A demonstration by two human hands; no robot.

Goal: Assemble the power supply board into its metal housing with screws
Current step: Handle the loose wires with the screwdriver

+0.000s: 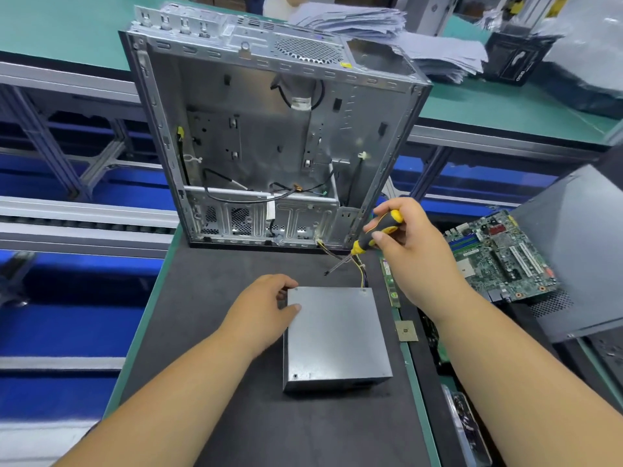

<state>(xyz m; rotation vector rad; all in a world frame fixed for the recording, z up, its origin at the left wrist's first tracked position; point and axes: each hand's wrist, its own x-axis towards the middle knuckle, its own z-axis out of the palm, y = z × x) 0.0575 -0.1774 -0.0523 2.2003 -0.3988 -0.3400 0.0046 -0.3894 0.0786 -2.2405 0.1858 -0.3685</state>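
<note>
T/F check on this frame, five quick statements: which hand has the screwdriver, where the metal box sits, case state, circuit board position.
1. The right hand holds the screwdriver. True.
2. The left hand rests flat on the mat, clear of the metal box. False: its fingers touch the box's upper left corner.
3. The metal box sits inside the computer case. False: it lies on the mat in front of the case.
4. The computer case stands open, its inside facing the camera. True.
5. The green circuit board lies left of the case. False: it lies to the right, beyond the right hand.
</note>
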